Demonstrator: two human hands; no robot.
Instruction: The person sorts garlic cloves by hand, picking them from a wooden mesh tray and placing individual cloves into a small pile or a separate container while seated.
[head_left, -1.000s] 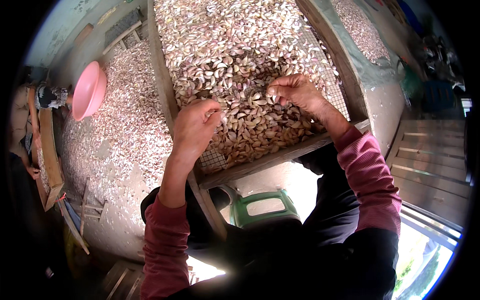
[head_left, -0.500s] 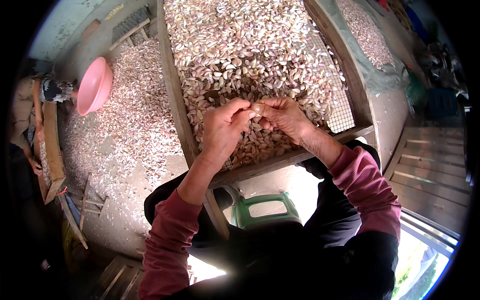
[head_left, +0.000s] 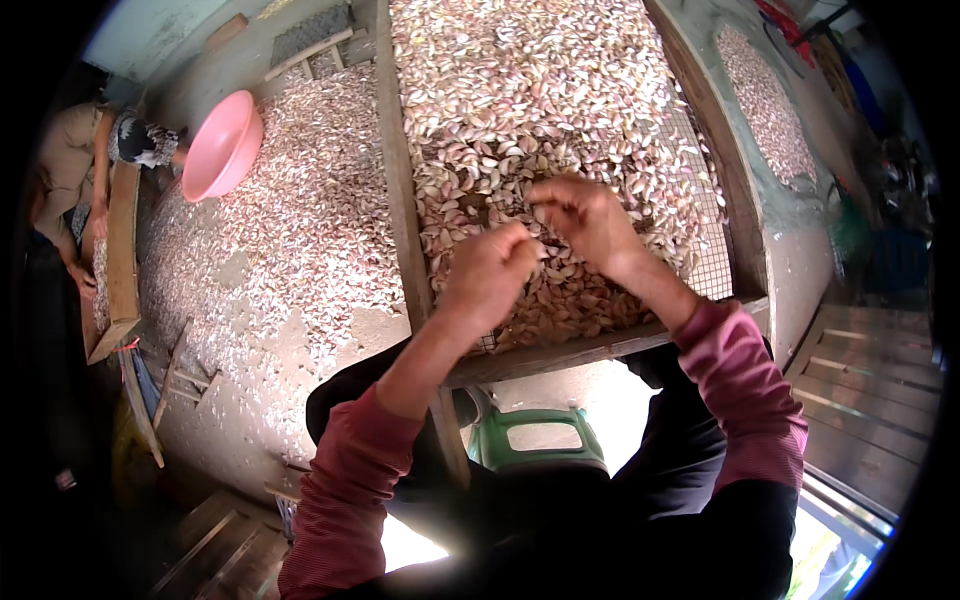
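Head view — garlic cloves [head_left: 540,70] beneath left hand [head_left: 490,272], pinched on one clove [head_left: 541,251], and right hand [head_left: 597,228] — grip unclear.

I make it a farm shed or rough workroom: wood-framed mesh tray [head_left: 714,245] of garlic cloves [head_left: 530,70] under the fingers [head_left: 514,240], clove heap [head_left: 310,215] across floor [head_left: 370,326] left of them, another person [head_left: 72,150] at a wooden frame [head_left: 124,245] farther left.

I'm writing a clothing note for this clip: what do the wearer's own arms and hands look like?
The left hand and right hand are gloveless, with no watch visible. The left sleeve and right sleeve are dusky pinkish red with fine pale stripes, plainer toward the cuffs.
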